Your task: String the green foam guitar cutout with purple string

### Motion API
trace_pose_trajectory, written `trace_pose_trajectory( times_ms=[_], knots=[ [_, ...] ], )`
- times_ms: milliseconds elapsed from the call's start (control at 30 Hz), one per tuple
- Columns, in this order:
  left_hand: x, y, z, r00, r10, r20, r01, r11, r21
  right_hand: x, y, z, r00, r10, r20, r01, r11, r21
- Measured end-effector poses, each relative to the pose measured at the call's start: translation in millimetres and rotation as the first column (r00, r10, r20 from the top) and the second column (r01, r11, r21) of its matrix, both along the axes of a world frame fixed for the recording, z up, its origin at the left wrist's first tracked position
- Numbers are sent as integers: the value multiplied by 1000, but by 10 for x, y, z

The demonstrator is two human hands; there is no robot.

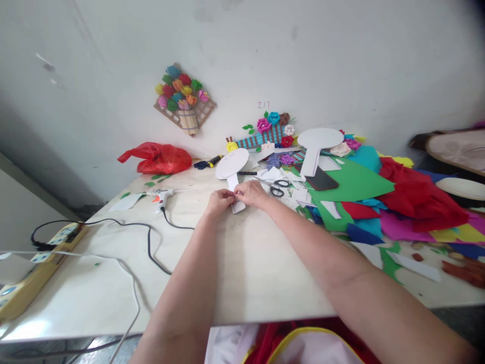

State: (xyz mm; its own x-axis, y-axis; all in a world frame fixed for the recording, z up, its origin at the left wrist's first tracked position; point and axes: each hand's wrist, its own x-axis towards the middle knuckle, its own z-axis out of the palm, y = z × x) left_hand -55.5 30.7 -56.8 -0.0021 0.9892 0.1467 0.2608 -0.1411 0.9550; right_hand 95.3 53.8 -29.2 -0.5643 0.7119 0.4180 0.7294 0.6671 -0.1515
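Observation:
A white paddle-shaped cutout [232, 163], with a round head and a straight handle, lies on the table in front of me. My left hand [221, 202] is closed on its handle from the left, fingers pinched. From the right, my right hand [250, 194] pinches the same handle, its fingertips meeting those of the left. What lies between the fingertips is too small to make out. A similar white cutout [320, 139] rests farther right, its handle by a dark phone [322, 182]. Black-handled scissors [278, 188] lie just right of my right hand.
A white glue gun [162, 197] with a black cord lies left, near a yellow power strip [49, 265]. A red plastic bag [162, 157] and pliers [208, 162] sit at the back. Coloured sheets [352, 182] and red fabric [420, 197] cover the right side.

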Motion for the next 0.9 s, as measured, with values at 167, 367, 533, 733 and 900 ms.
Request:
trace_pose_trajectory(
  times_ms=[167,367,533,733,900],
  knots=[
    [-4,-8,9,998,8,67,-7,1000,-10,19,49,-4,994,-2,-109,-12,992,-126],
    [-9,-3,-11,988,30,150,-33,999,20,44,115,-33,977,46,-208,-94,968,-231],
    [5,1,-28,991,72,109,-79,994,69,22,82,3,974,16,-224,-76,962,-262],
    [10,-36,12,991,114,69,-119,990,79,-15,64,7,981,-53,-188,5,970,-244],
    [-47,10,6,976,48,210,-61,997,53,-6,90,-40,976,-40,-215,-6,978,-207]
  ],
)
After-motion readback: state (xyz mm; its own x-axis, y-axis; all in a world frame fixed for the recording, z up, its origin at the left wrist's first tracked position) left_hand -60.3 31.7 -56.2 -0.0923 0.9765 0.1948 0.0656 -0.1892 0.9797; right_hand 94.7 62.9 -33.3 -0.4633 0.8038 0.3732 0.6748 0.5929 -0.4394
